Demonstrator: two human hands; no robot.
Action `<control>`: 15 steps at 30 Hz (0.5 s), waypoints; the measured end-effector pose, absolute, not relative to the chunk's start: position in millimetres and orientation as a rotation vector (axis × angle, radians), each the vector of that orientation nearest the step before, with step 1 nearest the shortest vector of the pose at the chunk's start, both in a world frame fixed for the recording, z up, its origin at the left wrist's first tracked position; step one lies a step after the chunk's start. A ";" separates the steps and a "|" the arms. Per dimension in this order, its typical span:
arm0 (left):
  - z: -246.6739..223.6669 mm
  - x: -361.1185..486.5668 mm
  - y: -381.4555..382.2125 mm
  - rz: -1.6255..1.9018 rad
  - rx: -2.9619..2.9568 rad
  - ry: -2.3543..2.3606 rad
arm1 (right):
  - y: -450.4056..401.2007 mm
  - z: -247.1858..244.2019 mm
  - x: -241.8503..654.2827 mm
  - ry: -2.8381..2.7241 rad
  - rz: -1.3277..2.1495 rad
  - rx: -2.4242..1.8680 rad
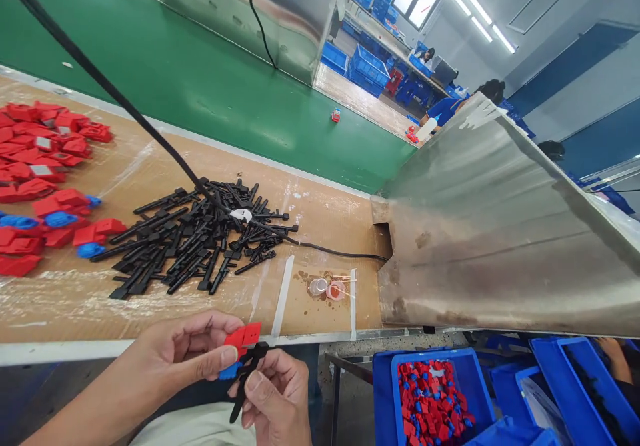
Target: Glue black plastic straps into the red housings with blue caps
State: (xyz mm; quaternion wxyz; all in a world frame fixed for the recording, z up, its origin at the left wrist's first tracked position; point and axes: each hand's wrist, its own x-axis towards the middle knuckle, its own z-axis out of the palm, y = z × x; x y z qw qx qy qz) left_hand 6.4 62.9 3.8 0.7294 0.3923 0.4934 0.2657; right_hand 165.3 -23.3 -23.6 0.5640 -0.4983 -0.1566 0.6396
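My left hand [197, 356] pinches a red and blue plastic piece [243, 338] between thumb and fingers, just past the front edge of the table. Close against it on the right, my right hand [280, 393] grips a black plastic part [245, 383], which slants downward and touches the red and blue piece. Behind my hands a heap of similar black parts [200, 239] lies on the cardboard-covered table [330, 213]. At the far left are many red pieces [40, 146], some with blue parts attached.
A black cable [125, 99] crosses above the heap. Two small cups [325, 289] with sticks stand right of it. A metal panel [500, 233] rises at the right. Below it are blue bins, one [477, 379] holding red and blue pieces. People sit farther back.
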 end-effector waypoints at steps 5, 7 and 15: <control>-20.5 -1.9 66.2 0.564 0.971 1.088 | -24.4 -23.6 164.4 -0.445 1.478 -1.194; -22.1 -1.8 67.8 0.556 1.009 1.086 | -25.8 -27.8 160.2 -0.431 1.428 -1.211; -9.2 -1.7 75.3 0.470 1.120 1.131 | -25.0 -36.1 152.8 -0.427 1.362 -1.268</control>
